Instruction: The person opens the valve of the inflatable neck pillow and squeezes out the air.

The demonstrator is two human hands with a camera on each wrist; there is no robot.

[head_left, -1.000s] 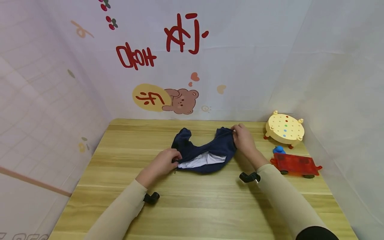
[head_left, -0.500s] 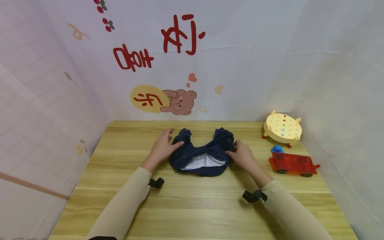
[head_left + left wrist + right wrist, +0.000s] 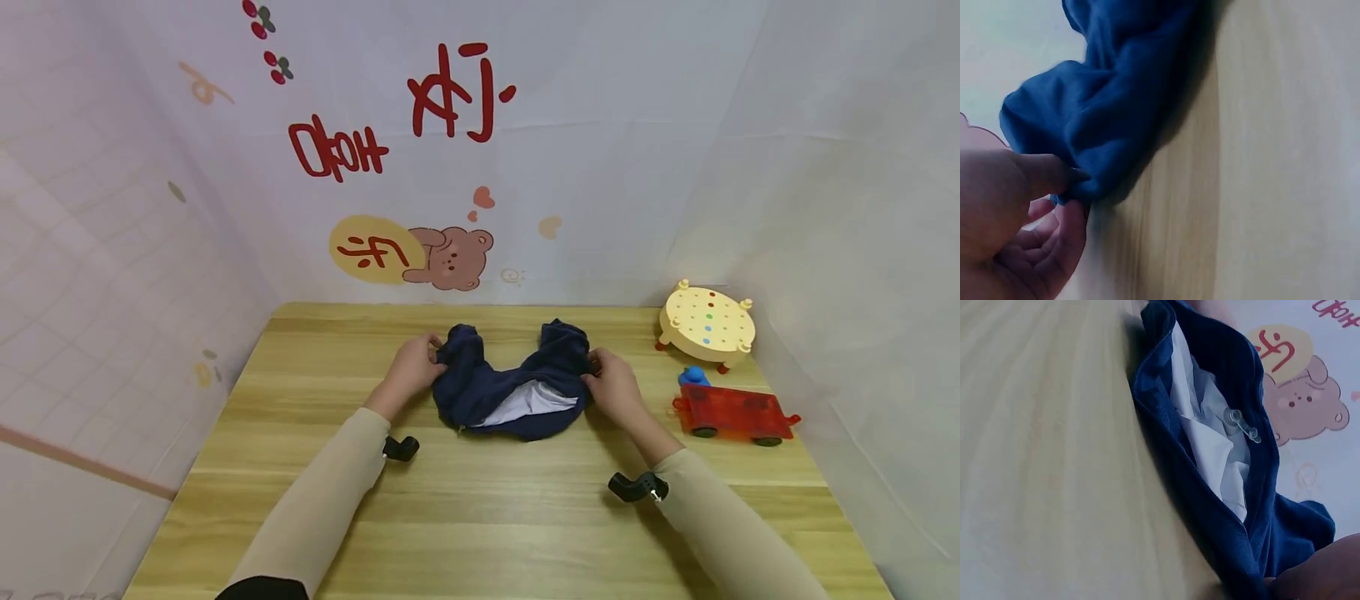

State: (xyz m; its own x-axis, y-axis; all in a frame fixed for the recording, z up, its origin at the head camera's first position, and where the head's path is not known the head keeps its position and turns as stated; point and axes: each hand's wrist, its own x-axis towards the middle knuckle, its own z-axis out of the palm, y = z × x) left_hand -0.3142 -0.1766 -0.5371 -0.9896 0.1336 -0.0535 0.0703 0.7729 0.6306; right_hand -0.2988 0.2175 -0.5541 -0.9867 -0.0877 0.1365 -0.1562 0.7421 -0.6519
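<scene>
A navy U-shaped neck pillow (image 3: pixel 487 387) lies on the table with its two arms pointing to the wall. Along its near side the zipped cover gapes, and a white liner (image 3: pixel 531 402) shows inside. In the right wrist view a clear plastic valve (image 3: pixel 1242 425) sits on that liner. My left hand (image 3: pixel 411 367) pinches the outer side of the left arm; in the left wrist view the navy fabric (image 3: pixel 1104 119) is between thumb and fingers. On the opposite side my right hand (image 3: pixel 617 390) grips the pillow's outer edge below the right arm.
At the right stand a cream round pegged toy stool (image 3: pixel 708 321), a small blue toy (image 3: pixel 694 377) and a red translucent toy wagon (image 3: pixel 735 412) with black wheels. The wooden table (image 3: pixel 480 517) meets a printed white cloth wall (image 3: pixel 600 167) at the back.
My left hand has left the pillow's near left corner, opened, and now pinches the left arm. My right hand has slid down from the right arm's top to its outer side.
</scene>
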